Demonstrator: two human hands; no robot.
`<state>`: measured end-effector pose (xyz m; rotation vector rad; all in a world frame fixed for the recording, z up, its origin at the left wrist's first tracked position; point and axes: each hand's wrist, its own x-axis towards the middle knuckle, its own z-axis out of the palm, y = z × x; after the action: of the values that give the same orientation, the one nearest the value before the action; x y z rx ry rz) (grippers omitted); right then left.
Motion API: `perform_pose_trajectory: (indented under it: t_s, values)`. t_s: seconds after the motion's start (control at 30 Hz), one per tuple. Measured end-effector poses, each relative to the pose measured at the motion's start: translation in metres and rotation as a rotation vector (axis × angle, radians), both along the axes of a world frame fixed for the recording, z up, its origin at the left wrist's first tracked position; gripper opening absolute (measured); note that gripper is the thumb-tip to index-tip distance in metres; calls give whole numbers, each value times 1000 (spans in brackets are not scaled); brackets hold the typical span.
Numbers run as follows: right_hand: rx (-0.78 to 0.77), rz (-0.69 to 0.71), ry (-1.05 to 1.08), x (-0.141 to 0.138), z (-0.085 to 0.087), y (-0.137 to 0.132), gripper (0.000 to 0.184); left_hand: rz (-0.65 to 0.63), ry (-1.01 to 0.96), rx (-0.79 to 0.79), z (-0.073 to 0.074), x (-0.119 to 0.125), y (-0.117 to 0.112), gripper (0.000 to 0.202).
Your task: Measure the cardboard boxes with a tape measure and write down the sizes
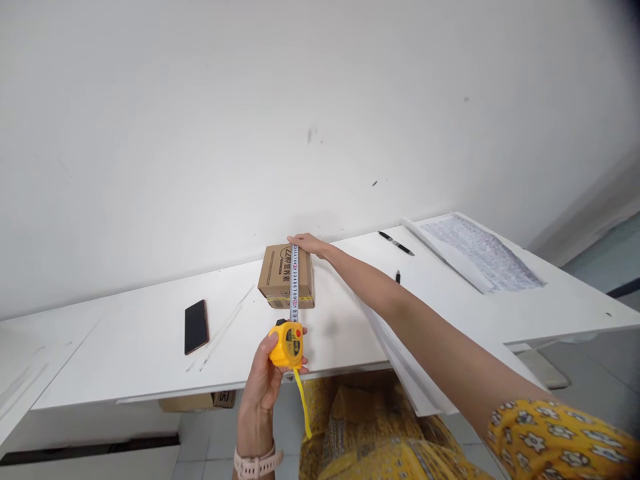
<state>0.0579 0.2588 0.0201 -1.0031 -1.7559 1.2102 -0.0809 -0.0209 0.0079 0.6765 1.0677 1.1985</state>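
Note:
A brown cardboard box (pixel 274 270) with dark printing sits on the white table near the wall. In my left hand (pixel 265 373) is a yellow tape measure (pixel 287 343), held by its case just in front of the box, with a yellow strap hanging below. Its white blade (pixel 294 280) is drawn out over the top of the box, from the near side to the far edge. There my right hand (pixel 307 244) has its fingers closed at the blade's far end; the hooked tip itself is hidden under them.
A dark phone (pixel 197 327) lies left of the box. To the right are a black pen (pixel 396 243), a second dark pen tip (pixel 398 277) and papers with handwriting (pixel 480 257). The white table (pixel 150 340) meets the wall behind; another box (pixel 197 401) is below its front edge.

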Motion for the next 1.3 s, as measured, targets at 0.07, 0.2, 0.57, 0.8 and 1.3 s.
perform_pose_trajectory:
  t_s: [0.07, 0.2, 0.57, 0.8, 1.3]
  values:
    - [-20, 4, 81, 5, -1, -16, 36, -3, -11, -3, 0, 2, -2, 59]
    - [20, 26, 282, 37, -7, -69, 36, 19, 0, 5, 3, 3, -2, 63]
    - [9, 94, 299, 89, -19, -126, 43, 51, 15, -1, 2, 4, 2, 57]
    - [-261, 62, 12, 20, -10, -14, 73, 99, 31, 106, -5, -17, -7, 61]
    - [-212, -17, 78, 47, -49, -46, 99, 217, 154, 236, -25, -53, 73, 58]
